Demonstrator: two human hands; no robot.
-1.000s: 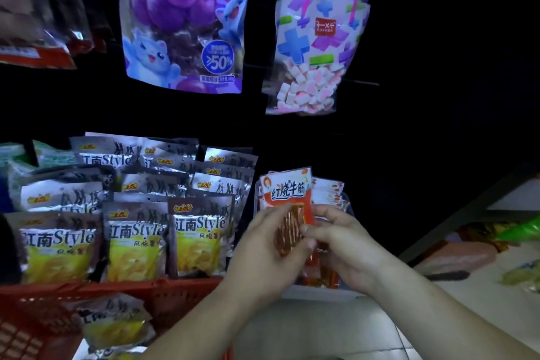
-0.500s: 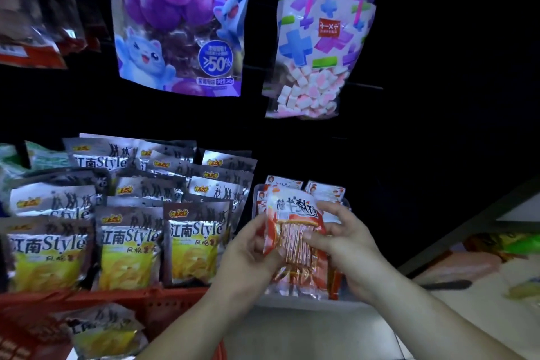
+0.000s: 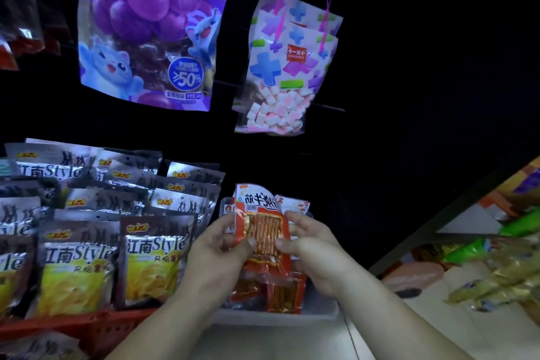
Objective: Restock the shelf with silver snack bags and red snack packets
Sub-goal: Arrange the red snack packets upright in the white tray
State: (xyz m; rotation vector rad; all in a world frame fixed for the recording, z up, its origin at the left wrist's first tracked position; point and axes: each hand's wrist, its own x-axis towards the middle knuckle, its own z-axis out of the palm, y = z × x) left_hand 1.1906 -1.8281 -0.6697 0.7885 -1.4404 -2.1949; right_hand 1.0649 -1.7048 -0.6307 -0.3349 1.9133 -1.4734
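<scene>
Red snack packet (image 3: 264, 231) is pinched at its two sides by the left hand (image 3: 217, 254) and the right hand (image 3: 309, 248), upright just above the clear box (image 3: 277, 317), probably to slide it in straight, while silver snack bags (image 3: 152, 257) stand left of this box.

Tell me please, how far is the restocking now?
Done, it seems: many silver snack bags stand in rows in the red basket, and some red packets lie in the clear tray. In hand: the left grip and right grip hold one red snack packet above that tray. Left: setting it down; whether more stock waits cannot be seen.
</scene>
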